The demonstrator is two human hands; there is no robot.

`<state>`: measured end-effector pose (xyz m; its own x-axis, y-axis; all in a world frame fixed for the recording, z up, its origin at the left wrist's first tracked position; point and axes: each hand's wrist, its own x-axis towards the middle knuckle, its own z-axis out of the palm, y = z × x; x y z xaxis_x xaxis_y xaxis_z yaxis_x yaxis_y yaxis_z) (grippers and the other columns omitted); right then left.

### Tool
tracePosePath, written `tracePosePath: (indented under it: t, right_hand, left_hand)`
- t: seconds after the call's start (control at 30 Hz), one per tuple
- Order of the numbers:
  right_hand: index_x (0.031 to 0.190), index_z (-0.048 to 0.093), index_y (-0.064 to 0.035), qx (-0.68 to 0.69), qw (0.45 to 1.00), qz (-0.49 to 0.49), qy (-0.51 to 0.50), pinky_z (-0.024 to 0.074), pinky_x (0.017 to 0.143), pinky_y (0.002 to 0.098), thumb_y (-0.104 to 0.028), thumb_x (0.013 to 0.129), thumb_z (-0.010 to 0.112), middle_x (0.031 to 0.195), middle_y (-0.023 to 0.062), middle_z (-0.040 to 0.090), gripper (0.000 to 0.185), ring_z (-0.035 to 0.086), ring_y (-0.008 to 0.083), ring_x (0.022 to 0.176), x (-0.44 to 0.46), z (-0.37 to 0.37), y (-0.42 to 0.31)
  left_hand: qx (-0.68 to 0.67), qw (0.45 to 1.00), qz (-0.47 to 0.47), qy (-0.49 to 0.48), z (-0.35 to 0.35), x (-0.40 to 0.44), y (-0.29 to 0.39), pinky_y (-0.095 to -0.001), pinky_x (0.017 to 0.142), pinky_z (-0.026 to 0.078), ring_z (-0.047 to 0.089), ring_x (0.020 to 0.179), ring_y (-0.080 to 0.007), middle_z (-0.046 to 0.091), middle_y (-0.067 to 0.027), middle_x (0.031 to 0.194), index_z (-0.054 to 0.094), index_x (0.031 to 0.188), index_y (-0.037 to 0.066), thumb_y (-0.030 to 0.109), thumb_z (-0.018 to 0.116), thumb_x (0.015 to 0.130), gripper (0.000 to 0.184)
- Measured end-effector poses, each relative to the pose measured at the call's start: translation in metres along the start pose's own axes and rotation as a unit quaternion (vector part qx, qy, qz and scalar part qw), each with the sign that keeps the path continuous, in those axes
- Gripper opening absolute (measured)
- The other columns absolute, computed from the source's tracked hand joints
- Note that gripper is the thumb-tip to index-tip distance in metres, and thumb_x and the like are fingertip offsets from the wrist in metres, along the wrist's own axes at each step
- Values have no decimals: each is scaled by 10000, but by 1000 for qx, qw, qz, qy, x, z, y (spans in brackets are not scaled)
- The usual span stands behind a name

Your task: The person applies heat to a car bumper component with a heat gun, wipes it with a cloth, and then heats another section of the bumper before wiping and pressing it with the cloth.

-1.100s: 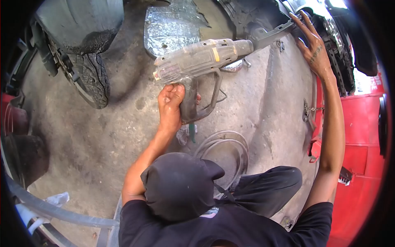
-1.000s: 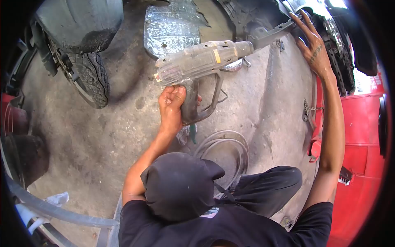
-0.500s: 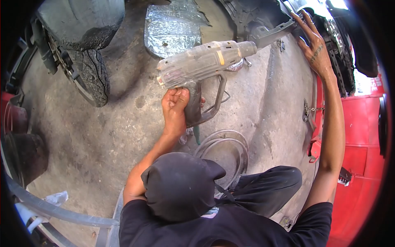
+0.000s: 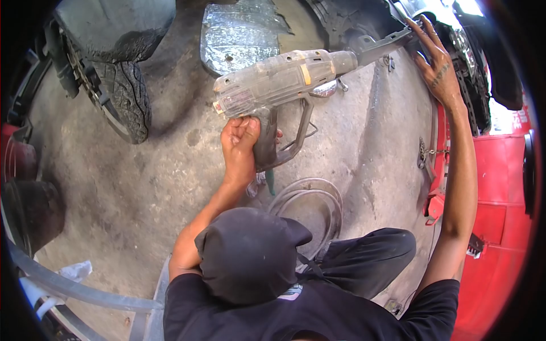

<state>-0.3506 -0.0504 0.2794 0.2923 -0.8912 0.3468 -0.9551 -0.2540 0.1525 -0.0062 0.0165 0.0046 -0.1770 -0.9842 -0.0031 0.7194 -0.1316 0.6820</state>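
Observation:
My left hand [image 4: 241, 142] is wrapped round the dark grip of a dusty grey heat gun [image 4: 273, 82]. The gun points right, with its nozzle close to a long black plastic piece [image 4: 378, 48]; whether they touch is unclear. At the upper right, my right hand [image 4: 438, 67] has its fingers stretched out and spread, with fingertips at the far end of the black piece. A silver foil-covered panel [image 4: 239, 37] lies behind the gun.
A tyre [image 4: 122, 94] under a grey body stands at the upper left. Round metal rims [image 4: 310, 187] rest on the concrete floor. Red panels [image 4: 500, 170] line the right side. A dark bucket [image 4: 37, 213] and a curved grey metal frame [image 4: 85, 292] are at the left.
The heat gun in my left hand dipped a little, then rose, and its nozzle now sits slightly farther right. My right hand has shifted very slightly right along with the black piece's end.

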Motion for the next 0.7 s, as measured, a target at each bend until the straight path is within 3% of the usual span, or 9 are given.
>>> tracePosePath:
  t: [0.7]
  right_hand:
    - [1537, 478, -294, -9, 1000, 8, -3, 315, 1232, 470, -2, 881, 573, 1674, 85, 309, 724, 335, 353, 1512, 1, -1, -3]
  left_hand:
    - [-2, 1000, -30, 8, -1, -2, -5, -326, 693, 588, 721, 737, -210, 735, -164, 871, 587, 1093, -23, 235, 604, 1033, 265]
